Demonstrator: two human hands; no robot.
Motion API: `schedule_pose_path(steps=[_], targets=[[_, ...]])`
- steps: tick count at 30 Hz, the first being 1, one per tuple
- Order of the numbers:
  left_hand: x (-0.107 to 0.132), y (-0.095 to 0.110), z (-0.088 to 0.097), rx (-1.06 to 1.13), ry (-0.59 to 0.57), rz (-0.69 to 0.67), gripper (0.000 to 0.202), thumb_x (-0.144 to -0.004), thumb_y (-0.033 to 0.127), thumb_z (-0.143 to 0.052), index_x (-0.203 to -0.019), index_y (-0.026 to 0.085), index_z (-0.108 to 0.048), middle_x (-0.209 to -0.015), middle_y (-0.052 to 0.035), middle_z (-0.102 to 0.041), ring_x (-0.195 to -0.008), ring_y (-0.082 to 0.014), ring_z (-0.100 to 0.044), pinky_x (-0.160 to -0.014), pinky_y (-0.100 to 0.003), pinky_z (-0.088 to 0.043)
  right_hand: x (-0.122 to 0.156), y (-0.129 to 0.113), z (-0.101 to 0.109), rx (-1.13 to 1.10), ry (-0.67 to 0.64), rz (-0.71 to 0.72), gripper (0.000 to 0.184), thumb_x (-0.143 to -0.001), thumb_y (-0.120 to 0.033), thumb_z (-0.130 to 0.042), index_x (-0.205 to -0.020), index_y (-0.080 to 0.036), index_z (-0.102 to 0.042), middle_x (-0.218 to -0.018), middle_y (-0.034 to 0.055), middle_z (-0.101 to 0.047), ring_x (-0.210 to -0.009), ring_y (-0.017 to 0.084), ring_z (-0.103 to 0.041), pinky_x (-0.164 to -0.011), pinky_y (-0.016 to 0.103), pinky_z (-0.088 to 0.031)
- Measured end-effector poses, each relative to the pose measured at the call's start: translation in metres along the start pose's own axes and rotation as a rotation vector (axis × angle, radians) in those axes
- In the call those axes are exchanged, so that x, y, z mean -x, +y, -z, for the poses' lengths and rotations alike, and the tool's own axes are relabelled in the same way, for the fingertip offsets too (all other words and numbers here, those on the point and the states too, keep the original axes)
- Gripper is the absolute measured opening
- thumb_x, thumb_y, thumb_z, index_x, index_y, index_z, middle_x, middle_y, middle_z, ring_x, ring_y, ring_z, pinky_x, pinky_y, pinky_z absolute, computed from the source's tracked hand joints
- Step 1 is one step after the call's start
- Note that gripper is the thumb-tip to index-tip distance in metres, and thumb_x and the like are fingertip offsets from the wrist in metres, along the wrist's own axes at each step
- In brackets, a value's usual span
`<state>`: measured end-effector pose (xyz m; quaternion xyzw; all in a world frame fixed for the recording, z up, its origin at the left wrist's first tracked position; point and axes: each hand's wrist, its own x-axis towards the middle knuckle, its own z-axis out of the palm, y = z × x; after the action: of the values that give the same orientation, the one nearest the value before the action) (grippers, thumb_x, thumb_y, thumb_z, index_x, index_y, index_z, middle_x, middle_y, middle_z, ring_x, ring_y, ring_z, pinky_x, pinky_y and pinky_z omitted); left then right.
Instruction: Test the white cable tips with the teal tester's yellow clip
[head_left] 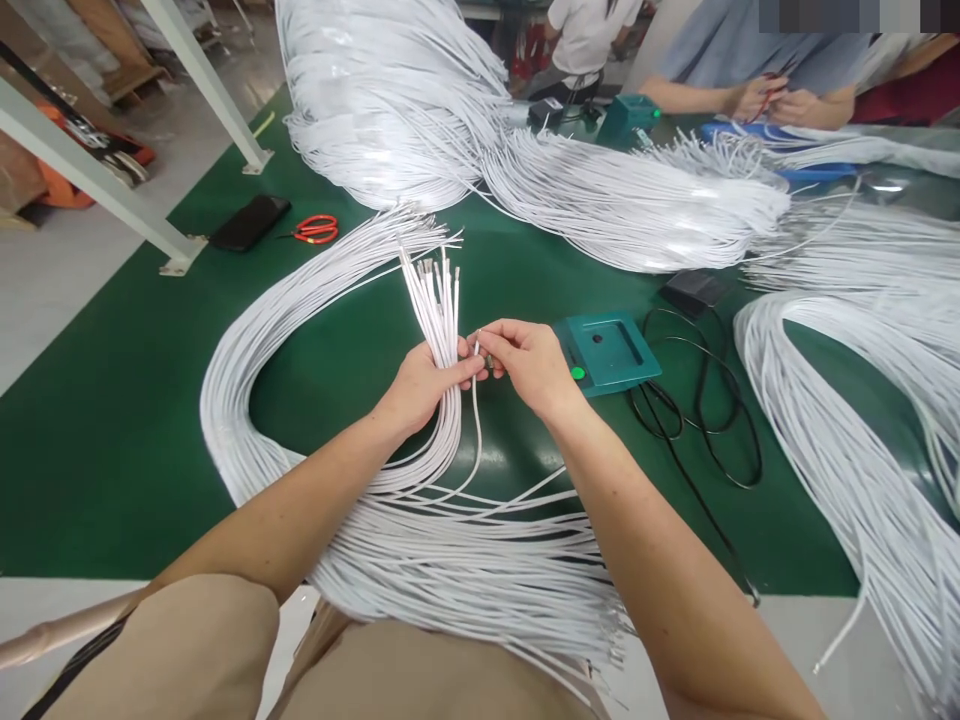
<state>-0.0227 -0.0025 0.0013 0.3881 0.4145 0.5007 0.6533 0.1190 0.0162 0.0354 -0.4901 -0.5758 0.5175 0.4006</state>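
White cable bundle (pixel 437 330) gripped upright in left hand (pixel 420 385), fingers wrapped tight round it, near tabletop's (pixel 112 430) front edge, middle. Right hand (pixel 529 365) pinches one single cable end (pixel 477 349) between thumb and fingertips, touching the left hand. Teal fixture box (pixel 606 350) just right of it, black cord (pixel 697 420) beyond. Bare green room left of the bundle loop; scissors (pixel 316 229) and phone (pixel 250 222) by the far left edge. Cable heaps (pixel 637 200) crowd the far and right edges.

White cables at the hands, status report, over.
Left hand gripping cable bundle. Right hand pinching single cable end. Teal fixture beside right hand, untouched.
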Motion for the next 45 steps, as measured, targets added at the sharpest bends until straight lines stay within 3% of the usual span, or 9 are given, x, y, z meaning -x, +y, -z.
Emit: schedule_pose_path(steps=[8,13,18,23,29,32,35,41,45], targets=[[0.001,0.004,0.001,-0.074,0.054,-0.017,0.034,-0.06,0.025,-0.082,-0.075,0.014,-0.054,-0.063,0.0035,-0.06,-0.059,-0.0102,-0.063,-0.058,-0.023,-0.046,0.002,0.002,-0.004,-0.488,-0.068,-0.28,0.023,-0.068,-0.03,-0.069,-0.057,-0.017,-0.054,-0.051,-0.0064,-0.041,-0.047,0.006,-0.041,-0.048,0.022,-0.033],[0.003,0.007,0.0,-0.185,-0.02,-0.009,0.027,-0.069,0.027,-0.077,-0.076,0.014,-0.055,-0.076,-0.0035,-0.069,-0.069,-0.0165,-0.07,-0.057,-0.023,-0.048,-0.008,-0.006,-0.001,-0.362,-0.025,-0.29,0.039,-0.072,-0.053,-0.068,-0.065,-0.015,-0.064,-0.048,-0.0056,-0.04,-0.042,0.006,-0.035,-0.044,0.024,-0.031],[0.004,0.005,0.001,-0.233,-0.084,-0.039,0.022,-0.073,0.028,-0.074,-0.08,0.013,-0.059,-0.083,-0.0063,-0.071,-0.072,-0.017,-0.07,-0.06,-0.025,-0.051,-0.009,-0.01,-0.003,-0.314,-0.082,-0.302,0.033,-0.069,-0.043,-0.075,-0.059,-0.015,-0.059,-0.055,-0.0016,-0.053,-0.045,0.006,-0.042,-0.044,0.023,-0.031],[0.003,0.001,0.004,-0.192,-0.016,-0.051,0.029,-0.069,0.027,-0.078,-0.079,0.015,-0.053,-0.078,-0.0022,-0.068,-0.068,-0.0143,-0.068,-0.062,-0.025,-0.051,0.0,-0.001,0.002,-0.515,-0.141,-0.343,0.035,-0.067,-0.046,-0.076,-0.066,-0.015,-0.06,-0.052,-0.0071,-0.043,-0.047,0.006,-0.041,-0.053,0.024,-0.042],[0.002,0.001,0.004,-0.175,-0.026,-0.054,0.031,-0.069,0.028,-0.077,-0.086,0.014,-0.056,-0.081,-0.0037,-0.068,-0.073,-0.016,-0.069,-0.064,-0.025,-0.051,0.007,0.003,0.004,-0.528,-0.082,-0.298,0.033,-0.066,-0.043,-0.077,-0.078,-0.014,-0.066,-0.059,-0.0055,-0.05,-0.053,0.006,-0.043,-0.061,0.024,-0.044],[0.003,0.004,0.002,-0.168,-0.032,-0.07,0.043,-0.07,0.027,-0.077,-0.107,0.017,-0.057,-0.078,0.0001,-0.066,-0.071,-0.0154,-0.069,-0.06,-0.024,-0.05,0.009,0.002,0.002,-0.344,0.031,-0.206,0.033,-0.073,-0.048,-0.069,-0.078,-0.015,-0.068,-0.065,-0.0021,-0.057,-0.056,0.007,-0.045,-0.06,0.024,-0.042],[0.004,0.007,0.002,-0.153,-0.062,-0.047,0.056,-0.071,0.026,-0.075,-0.124,0.021,-0.055,-0.076,0.0026,-0.064,-0.069,-0.014,-0.068,-0.06,-0.023,-0.049,0.011,0.001,0.0,-0.061,0.097,-0.08,0.023,-0.076,-0.038,-0.066,-0.076,-0.016,-0.068,-0.072,0.0002,-0.064,-0.063,0.01,-0.052,-0.064,0.025,-0.042],[0.001,0.006,0.006,-0.044,-0.107,0.063,0.045,-0.069,0.023,-0.077,-0.111,0.016,-0.063,-0.075,0.0016,-0.063,-0.065,-0.0114,-0.065,-0.061,-0.024,-0.049,0.014,0.011,-0.003,0.636,0.194,0.24,0.021,-0.089,-0.024,-0.048,-0.072,-0.018,-0.061,-0.074,0.0023,-0.061,-0.069,0.015,-0.052,-0.066,0.028,-0.038],[-0.002,0.001,0.007,-0.056,-0.076,0.127,0.042,-0.068,0.02,-0.077,-0.107,0.013,-0.064,-0.075,-0.0008,-0.065,-0.067,-0.014,-0.067,-0.061,-0.025,-0.05,0.013,0.019,0.005,1.143,0.06,0.569,0.03,-0.094,-0.019,-0.034,-0.078,-0.017,-0.06,-0.084,0.01,-0.061,-0.08,0.021,-0.05,-0.073,0.034,-0.035]])
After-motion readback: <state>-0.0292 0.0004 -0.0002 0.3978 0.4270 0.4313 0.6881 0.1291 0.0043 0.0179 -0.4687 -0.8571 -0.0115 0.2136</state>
